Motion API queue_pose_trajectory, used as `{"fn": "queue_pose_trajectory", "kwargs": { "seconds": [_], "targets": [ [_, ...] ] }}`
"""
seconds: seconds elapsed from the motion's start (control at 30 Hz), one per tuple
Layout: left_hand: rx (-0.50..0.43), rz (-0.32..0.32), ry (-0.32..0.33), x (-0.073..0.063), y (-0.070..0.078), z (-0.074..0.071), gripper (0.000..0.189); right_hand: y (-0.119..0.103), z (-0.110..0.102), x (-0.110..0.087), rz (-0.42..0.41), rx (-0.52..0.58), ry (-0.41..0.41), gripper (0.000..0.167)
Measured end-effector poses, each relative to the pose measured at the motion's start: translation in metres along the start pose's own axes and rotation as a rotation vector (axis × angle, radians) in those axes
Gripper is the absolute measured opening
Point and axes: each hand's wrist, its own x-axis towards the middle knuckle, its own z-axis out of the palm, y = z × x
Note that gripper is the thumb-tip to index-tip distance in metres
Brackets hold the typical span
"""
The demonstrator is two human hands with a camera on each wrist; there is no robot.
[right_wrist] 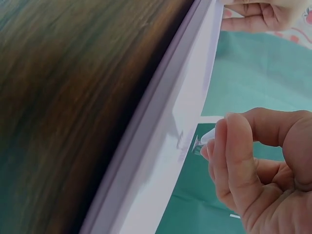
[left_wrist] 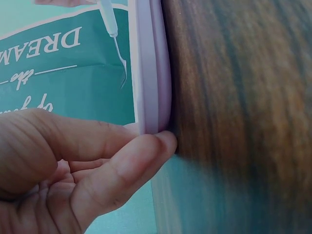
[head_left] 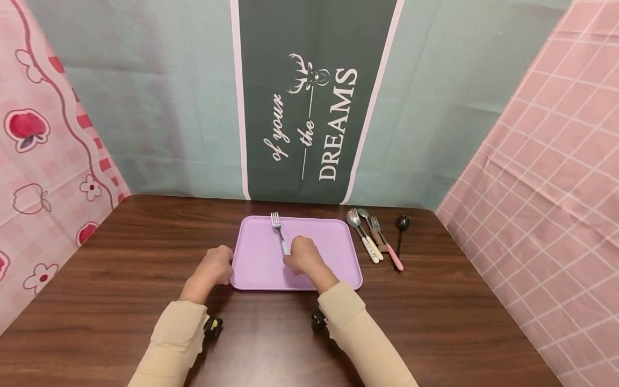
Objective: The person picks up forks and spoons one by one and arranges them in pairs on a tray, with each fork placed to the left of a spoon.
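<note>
Left of the two hands (head_left: 213, 266) pinches the left edge of the lilac tray (head_left: 333, 252) on the bench (head_left: 169, 236), while the right (head_left: 304, 256) pinches the fork (head_left: 281, 235) over it, apparently positioning it, the next move calling for a steady tray and controlled lowering.

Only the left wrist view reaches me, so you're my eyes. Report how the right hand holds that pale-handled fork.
Observer: The right wrist and head views show the right hand gripping the fork by its handle, between thumb and curled fingers.
Operator: Tell me which way its tines point.
Observer: In the head view, away from the person, toward the far rim of the purple tray.
Operator: Now name what lies farthest right of that tray.
Observer: A black spoon, on the table just beyond a pink-handled fork.
</note>
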Motion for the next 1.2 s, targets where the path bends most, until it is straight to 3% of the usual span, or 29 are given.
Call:
{"fn": "queue_pose_trajectory", "kwargs": {
  "seconds": [0.43, 0.77, 1.2],
  "targets": [
    [0.014, -0.018, -0.021, -0.001, -0.005, -0.001, 0.013, -0.017, 0.017, -0.001, -0.052, 0.004, -0.005, 0.030],
    [-0.003, 0.004, -0.011, 0.001, -0.002, 0.002, 0.015, -0.021, 0.024, 0.002, -0.074, 0.000, 0.025, 0.031],
    [0.013, 0.009, 0.002, -0.001, -0.002, 0.006, 0.011, -0.035, 0.037, 0.004, -0.045, -0.003, 0.040, 0.024]
  ]
}}
